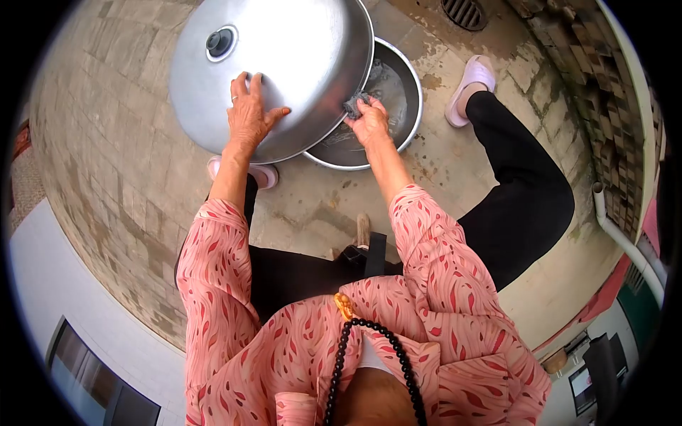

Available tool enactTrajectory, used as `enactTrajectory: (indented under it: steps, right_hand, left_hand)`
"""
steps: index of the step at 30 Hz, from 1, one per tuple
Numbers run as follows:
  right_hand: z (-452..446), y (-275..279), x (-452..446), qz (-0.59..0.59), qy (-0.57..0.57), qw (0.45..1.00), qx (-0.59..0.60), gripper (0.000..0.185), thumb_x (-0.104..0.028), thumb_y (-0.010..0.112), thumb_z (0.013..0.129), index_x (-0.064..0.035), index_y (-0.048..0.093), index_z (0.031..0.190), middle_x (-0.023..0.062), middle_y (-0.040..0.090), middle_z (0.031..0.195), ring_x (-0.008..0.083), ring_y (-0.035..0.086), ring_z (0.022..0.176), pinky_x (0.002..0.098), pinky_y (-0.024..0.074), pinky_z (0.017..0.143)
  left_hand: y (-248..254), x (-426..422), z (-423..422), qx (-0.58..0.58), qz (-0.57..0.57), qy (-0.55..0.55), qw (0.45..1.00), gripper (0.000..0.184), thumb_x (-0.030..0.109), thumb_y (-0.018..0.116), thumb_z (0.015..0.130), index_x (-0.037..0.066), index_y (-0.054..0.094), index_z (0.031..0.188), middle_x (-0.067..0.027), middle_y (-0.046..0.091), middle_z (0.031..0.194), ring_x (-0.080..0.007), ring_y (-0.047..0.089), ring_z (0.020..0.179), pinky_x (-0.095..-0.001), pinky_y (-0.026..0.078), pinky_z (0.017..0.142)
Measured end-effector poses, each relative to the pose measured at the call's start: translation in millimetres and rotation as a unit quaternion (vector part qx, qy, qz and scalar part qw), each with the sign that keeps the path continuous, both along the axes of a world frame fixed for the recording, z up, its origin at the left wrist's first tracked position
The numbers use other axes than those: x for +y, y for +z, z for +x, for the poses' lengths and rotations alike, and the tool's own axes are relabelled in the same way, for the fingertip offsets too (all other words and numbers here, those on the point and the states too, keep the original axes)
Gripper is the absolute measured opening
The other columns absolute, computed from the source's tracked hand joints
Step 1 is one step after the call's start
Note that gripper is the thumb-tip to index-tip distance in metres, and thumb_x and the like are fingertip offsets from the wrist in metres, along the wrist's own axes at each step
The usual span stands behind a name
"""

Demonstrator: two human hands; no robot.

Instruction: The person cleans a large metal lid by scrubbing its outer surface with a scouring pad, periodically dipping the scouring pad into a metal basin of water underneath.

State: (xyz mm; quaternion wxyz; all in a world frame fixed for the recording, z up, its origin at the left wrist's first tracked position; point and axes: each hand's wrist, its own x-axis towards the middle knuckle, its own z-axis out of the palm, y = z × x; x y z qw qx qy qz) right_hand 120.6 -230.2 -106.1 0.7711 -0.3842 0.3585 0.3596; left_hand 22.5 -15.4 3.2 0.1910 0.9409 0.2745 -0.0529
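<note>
A large domed metal pot lid point(298, 57) with a black knob point(220, 42) is tilted over a round metal basin point(415, 99). My left hand point(249, 113) rests on the lid's outer face, fingers spread. Between the fingers of my right hand point(371, 122) is a grey scouring pad point(354, 105), held at the lid's rim. Water point(387, 82) shows in the part of the basin that the lid leaves uncovered; the rest of its inside is hidden.
Paving point(106, 142) surrounds the basin, with wet patches on it. A round drain grate point(464, 13) lies beyond it. My slippered foot point(470, 89) stands right of the basin, and stacked bricks point(604, 106) line the right side.
</note>
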Motion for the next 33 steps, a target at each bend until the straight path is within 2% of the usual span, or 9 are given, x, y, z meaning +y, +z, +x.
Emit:
enactTrajectory:
  steps: [9, 12, 15, 17, 19, 24, 27, 28, 33]
  right_hand:
    - [4.2, 5.6, -30.8, -0.237, 0.161, 0.945, -0.156, 0.023, -0.008, 0.066, 0.085, -0.0088, 0.061, 0.107, 0.0042, 0.061, 0.101, 0.0192, 0.062, 0.088, 0.0379, 0.0533, 0.078]
    - [24.5, -18.8, -47.0, -0.550, 0.257, 0.680, -0.410, 0.029, -0.005, 0.071, 0.078, -0.0048, 0.064, 0.106, 0.0069, 0.065, 0.099, 0.0202, 0.063, 0.090, 0.0336, 0.0521, 0.078]
    - [12.4, -51.9, -43.3, -0.589, 0.391, 0.552, -0.441, 0.027, -0.003, 0.072, 0.077, -0.0026, 0.065, 0.103, 0.0084, 0.067, 0.096, 0.0198, 0.064, 0.085, 0.0341, 0.0535, 0.072]
    - [12.5, -64.0, -37.4, -0.440, 0.289, 0.817, -0.236, 0.027, -0.002, 0.071, 0.078, -0.0016, 0.064, 0.104, 0.0092, 0.067, 0.094, 0.0186, 0.064, 0.081, 0.0328, 0.0541, 0.069]
    - [23.0, -30.6, -25.3, -0.269, 0.113, 0.954, -0.066, 0.028, 0.002, 0.068, 0.080, -0.0009, 0.063, 0.107, 0.0088, 0.065, 0.093, 0.0144, 0.063, 0.075, 0.0288, 0.0548, 0.065]
    - [31.3, 47.7, 23.7, -0.187, 0.071, 0.902, -0.382, 0.026, -0.001, 0.069, 0.082, -0.0001, 0.063, 0.107, 0.0068, 0.065, 0.099, 0.0136, 0.062, 0.084, 0.0270, 0.0509, 0.075]
    - [47.6, 28.8, 31.2, -0.356, 0.075, 0.776, -0.516, 0.022, 0.003, 0.068, 0.075, -0.0003, 0.064, 0.096, 0.0082, 0.063, 0.088, 0.0206, 0.062, 0.077, 0.0326, 0.0511, 0.074]
    - [56.4, 10.4, 25.4, -0.337, 0.054, 0.823, -0.454, 0.020, 0.003, 0.068, 0.072, -0.0007, 0.065, 0.091, 0.0123, 0.063, 0.087, 0.0270, 0.063, 0.077, 0.0359, 0.0512, 0.073]
    - [42.6, 45.9, 35.5, -0.382, 0.073, 0.773, -0.501, 0.018, 0.004, 0.070, 0.070, -0.0011, 0.063, 0.086, 0.0127, 0.063, 0.086, 0.0297, 0.064, 0.077, 0.0383, 0.0511, 0.071]
  left_hand:
    - [15.3, -13.6, 2.1, 0.110, 0.006, -0.019, 0.994, 0.114, 0.037, 0.090, 0.057, 0.026, 0.024, 0.150, -0.0275, 0.009, 0.154, -0.0571, 0.018, 0.136, -0.0674, 0.046, 0.085]
    - [25.1, -21.8, -1.6, 0.108, 0.023, -0.020, 0.994, 0.115, 0.037, 0.090, 0.056, 0.026, 0.024, 0.150, -0.0294, 0.009, 0.153, -0.0589, 0.018, 0.134, -0.0648, 0.049, 0.082]
    - [20.3, -15.5, 15.7, 0.149, 0.025, -0.027, 0.988, 0.117, 0.040, 0.088, 0.055, 0.026, 0.023, 0.151, -0.0305, 0.011, 0.153, -0.0591, 0.022, 0.133, -0.0592, 0.051, 0.085]
    - [23.4, -17.1, 13.7, 0.162, 0.037, -0.030, 0.986, 0.118, 0.042, 0.088, 0.054, 0.025, 0.023, 0.151, -0.0311, 0.013, 0.153, -0.0591, 0.024, 0.133, -0.0571, 0.051, 0.087]
    - [24.7, -18.2, 14.8, 0.155, 0.038, -0.031, 0.987, 0.118, 0.042, 0.088, 0.054, 0.025, 0.023, 0.151, -0.0321, 0.014, 0.152, -0.0593, 0.024, 0.133, -0.0573, 0.051, 0.087]
    - [20.5, -16.1, 11.2, 0.129, 0.046, -0.046, 0.990, 0.115, 0.038, 0.089, 0.056, 0.023, 0.024, 0.150, -0.0334, 0.012, 0.151, -0.0598, 0.024, 0.132, -0.0588, 0.053, 0.080]
    - [22.0, -17.8, 10.4, 0.144, 0.053, -0.052, 0.987, 0.115, 0.037, 0.089, 0.057, 0.021, 0.023, 0.150, -0.0340, 0.012, 0.151, -0.0599, 0.025, 0.132, -0.0574, 0.055, 0.078]
    - [24.1, -17.8, 12.1, 0.146, 0.057, -0.054, 0.986, 0.116, 0.037, 0.089, 0.057, 0.021, 0.023, 0.150, -0.0341, 0.012, 0.151, -0.0600, 0.025, 0.132, -0.0570, 0.055, 0.077]
    - [26.2, -18.6, 10.5, 0.150, 0.060, -0.057, 0.985, 0.117, 0.036, 0.089, 0.056, 0.019, 0.023, 0.150, -0.0360, 0.012, 0.149, -0.0610, 0.025, 0.131, -0.0565, 0.056, 0.076]
